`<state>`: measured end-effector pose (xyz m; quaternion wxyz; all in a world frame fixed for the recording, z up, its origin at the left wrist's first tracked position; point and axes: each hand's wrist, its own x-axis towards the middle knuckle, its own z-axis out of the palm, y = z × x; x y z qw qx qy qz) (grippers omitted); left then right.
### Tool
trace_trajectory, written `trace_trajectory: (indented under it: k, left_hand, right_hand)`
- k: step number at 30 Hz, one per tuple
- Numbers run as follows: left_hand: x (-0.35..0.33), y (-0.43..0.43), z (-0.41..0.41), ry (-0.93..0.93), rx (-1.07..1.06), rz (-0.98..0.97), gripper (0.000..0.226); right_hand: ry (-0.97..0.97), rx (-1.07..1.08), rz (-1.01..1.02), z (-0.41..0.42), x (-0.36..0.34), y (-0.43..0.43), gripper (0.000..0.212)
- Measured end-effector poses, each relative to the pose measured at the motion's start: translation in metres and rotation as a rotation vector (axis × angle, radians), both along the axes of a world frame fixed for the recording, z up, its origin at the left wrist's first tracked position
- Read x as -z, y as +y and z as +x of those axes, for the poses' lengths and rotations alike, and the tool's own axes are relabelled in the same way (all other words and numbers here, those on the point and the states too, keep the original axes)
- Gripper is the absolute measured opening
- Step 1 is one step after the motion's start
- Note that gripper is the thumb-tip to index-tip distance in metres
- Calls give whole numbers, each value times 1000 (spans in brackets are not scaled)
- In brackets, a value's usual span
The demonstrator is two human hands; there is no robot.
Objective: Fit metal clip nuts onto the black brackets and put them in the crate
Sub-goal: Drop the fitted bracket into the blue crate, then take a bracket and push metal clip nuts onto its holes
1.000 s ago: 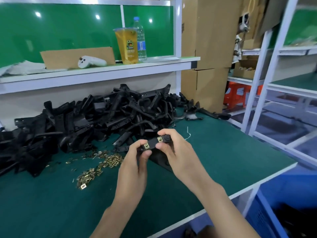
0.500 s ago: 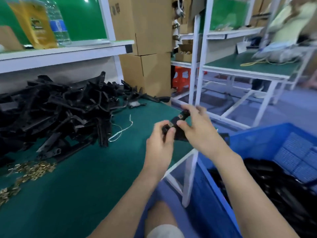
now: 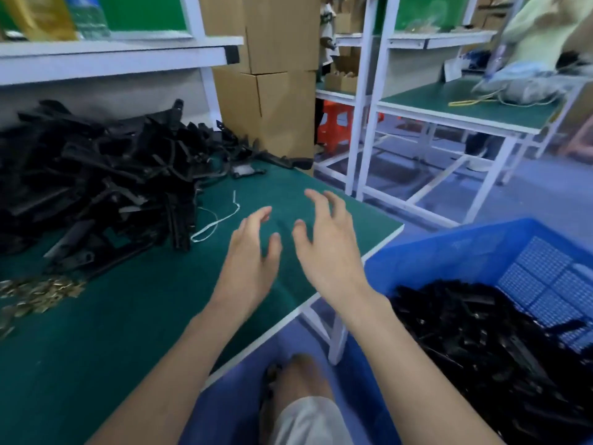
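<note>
My left hand (image 3: 248, 261) and my right hand (image 3: 327, 248) hover side by side over the green table (image 3: 112, 332) near its right corner, both with fingers spread and holding nothing. A big heap of black brackets (image 3: 96, 184) lies on the table to the left. Brass clip nuts (image 3: 38, 293) are scattered in front of the heap at the left edge. To my right, below table height, stands the blue crate (image 3: 449, 252), with many black brackets (image 3: 487, 348) in it.
A white string (image 3: 218, 220) lies on the table beside the heap. A white shelf (image 3: 122, 59) with a bottle and a yellow cup runs above. Cardboard boxes (image 3: 272, 75) stand behind; another workbench (image 3: 465, 107) is across the aisle. My knee (image 3: 305, 396) shows below.
Both hands held a bracket with clip nuts, carrying it right toward the crate. Now the bracket is gone from them and both hands are spread, back over the table's corner.
</note>
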<state>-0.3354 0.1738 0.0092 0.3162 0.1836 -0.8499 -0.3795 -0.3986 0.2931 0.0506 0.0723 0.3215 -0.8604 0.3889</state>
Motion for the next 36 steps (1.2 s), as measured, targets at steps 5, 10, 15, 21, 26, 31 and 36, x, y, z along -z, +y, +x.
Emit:
trace_trajectory:
  k: [5, 10, 15, 21, 26, 31, 36]
  left_hand:
    - [9, -77, 116, -161, -364, -382, 51]
    - [23, -136, 228, -546, -756, -352, 78]
    - [33, -183, 277, -687, -802, -96, 103]
    - [37, -216, 263, -599, -595, -156, 101]
    - [39, -235, 249, -563, -570, -254, 77]
    - [42, -235, 249, -476, -595, -304, 39]
    - [39, -232, 247, -502, -620, -397, 31]
  right_hand:
    - [18, -306, 65, 61, 22, -96, 52]
    - [50, -489, 199, 124, 44, -180, 55]
    - [73, -521, 304, 158, 61, -235, 59]
    - [102, -494, 294, 161, 71, -274, 57]
    - [191, -436, 322, 150, 73, -292, 53]
    - [219, -507, 282, 146, 71, -293, 40]
    - [195, -545, -115, 152, 57, -285, 40]
